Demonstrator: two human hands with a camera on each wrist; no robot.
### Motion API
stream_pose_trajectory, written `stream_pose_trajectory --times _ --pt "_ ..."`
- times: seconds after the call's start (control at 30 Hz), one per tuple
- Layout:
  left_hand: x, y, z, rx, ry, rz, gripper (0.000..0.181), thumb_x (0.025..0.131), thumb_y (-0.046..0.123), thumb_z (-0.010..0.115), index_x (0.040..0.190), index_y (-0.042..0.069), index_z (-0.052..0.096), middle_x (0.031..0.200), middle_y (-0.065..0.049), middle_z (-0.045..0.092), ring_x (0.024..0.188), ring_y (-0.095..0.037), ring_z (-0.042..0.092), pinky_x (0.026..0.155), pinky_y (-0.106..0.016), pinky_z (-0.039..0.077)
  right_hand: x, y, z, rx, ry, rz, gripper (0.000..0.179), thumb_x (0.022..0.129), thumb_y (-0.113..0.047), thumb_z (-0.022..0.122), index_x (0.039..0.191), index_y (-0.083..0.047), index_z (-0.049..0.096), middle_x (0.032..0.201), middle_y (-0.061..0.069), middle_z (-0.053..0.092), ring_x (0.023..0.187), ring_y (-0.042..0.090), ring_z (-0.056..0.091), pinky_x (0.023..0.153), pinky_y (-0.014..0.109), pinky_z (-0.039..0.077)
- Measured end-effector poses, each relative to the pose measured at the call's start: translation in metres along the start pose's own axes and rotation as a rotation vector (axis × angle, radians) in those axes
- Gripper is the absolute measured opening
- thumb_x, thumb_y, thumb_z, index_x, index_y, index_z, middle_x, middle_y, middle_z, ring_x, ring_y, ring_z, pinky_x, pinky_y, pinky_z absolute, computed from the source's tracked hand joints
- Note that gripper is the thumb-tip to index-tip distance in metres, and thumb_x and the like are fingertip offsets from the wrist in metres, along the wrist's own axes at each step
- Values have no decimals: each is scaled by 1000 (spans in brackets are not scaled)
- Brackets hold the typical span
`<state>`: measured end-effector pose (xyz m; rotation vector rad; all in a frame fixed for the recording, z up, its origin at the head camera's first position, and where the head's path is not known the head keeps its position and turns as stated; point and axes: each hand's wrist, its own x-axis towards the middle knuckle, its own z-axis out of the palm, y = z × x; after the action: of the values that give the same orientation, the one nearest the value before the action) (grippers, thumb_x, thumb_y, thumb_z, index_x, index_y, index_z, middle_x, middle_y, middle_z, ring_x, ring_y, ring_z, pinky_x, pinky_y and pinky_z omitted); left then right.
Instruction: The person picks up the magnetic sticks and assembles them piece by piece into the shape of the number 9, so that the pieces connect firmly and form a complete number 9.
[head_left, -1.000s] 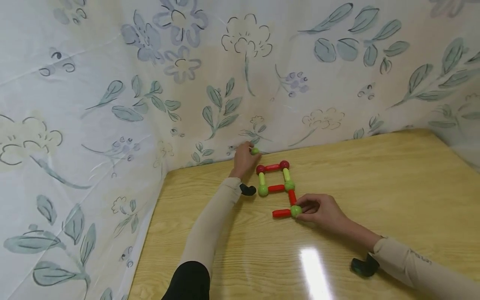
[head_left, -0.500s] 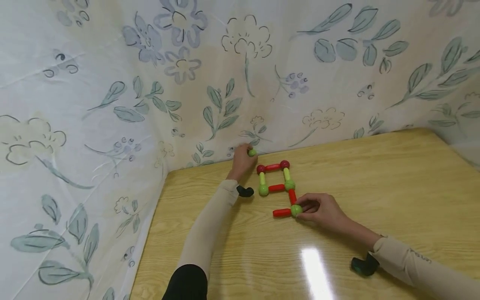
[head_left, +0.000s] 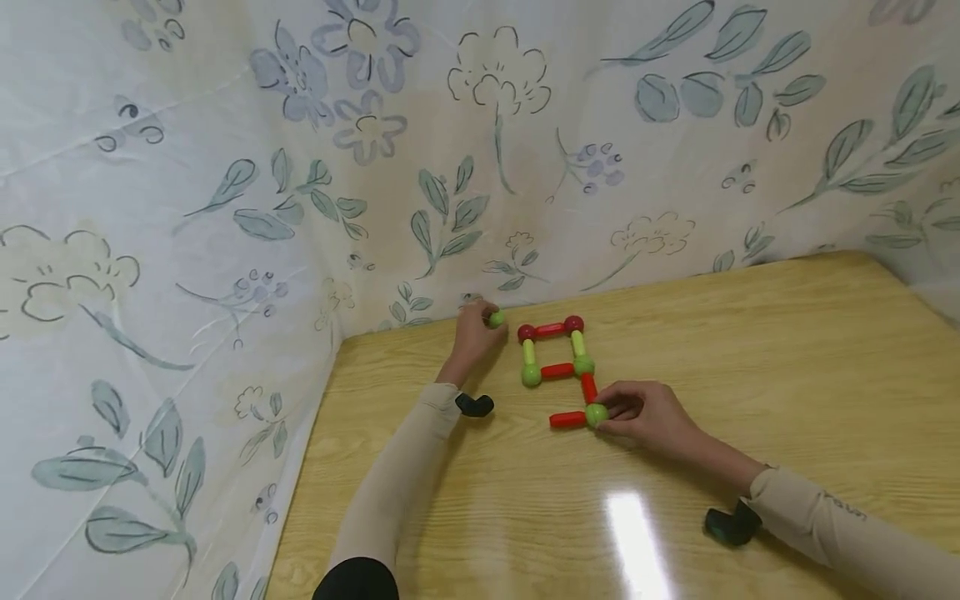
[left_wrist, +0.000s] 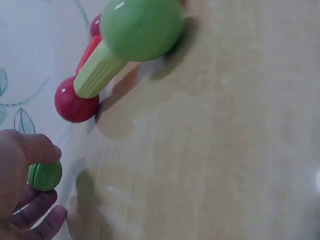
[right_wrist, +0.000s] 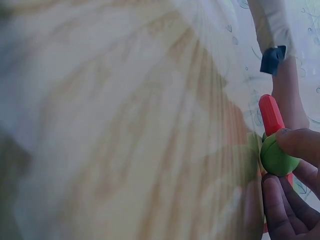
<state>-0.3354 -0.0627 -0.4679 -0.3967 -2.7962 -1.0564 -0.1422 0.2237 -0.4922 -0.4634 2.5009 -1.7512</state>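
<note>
At the back of the table, my left hand (head_left: 475, 335) pinches a loose green ball (left_wrist: 46, 175) between thumb and fingers. Just right of it lies a frame of rods and balls: two dark red balls (head_left: 573, 324) at the back, joined by a red rod (head_left: 550, 330), with yellow-green rods (head_left: 577, 342) leading to two green balls (head_left: 531, 375). From the frame's front right corner another red rod (head_left: 589, 387) runs toward me to a green end ball (head_left: 596, 415). My right hand (head_left: 647, 417) grips that end ball, from which a further red rod (head_left: 567, 420) points left.
The wooden table (head_left: 750, 358) meets a floral cloth (head_left: 420, 125) hanging behind it and along its left side. Dark camera mounts sit at both wrists. A bright light reflection (head_left: 637, 542) shows on the table's front part.
My left hand has drawn back from the cloth, a little left and toward me, carrying the loose green ball. The right hand stays on the end ball, and the frame keeps its place.
</note>
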Motion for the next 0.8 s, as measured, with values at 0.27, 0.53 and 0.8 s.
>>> stream_pose_trajectory --times 0.27,0.53,0.8 --pt "-28 7 -5 -79 -48 -3 31 87 14 75 115 6 66 111 -7 62 99 -20 60 85 -32 51 0 -3 2 1 10 -2 30 79 -13 87 105 -9 74 97 3 72 85 18 69 70 27 57" --pt "-57 15 -4 -130 -79 16 32 88 11 76 116 3 65 112 -8 62 100 -20 62 82 -29 53 1 -4 1 16 11 -1 32 79 -12 86 108 -6 73 99 6 72 86 19 69 70 27 56" --pt "-79 14 -11 -86 -82 35 31 87 13 76 115 5 66 112 -7 63 100 -20 63 82 -28 53 1 -4 2 7 4 -10 32 79 -12 86 108 -7 73 99 5 72 86 18 69 71 27 56"
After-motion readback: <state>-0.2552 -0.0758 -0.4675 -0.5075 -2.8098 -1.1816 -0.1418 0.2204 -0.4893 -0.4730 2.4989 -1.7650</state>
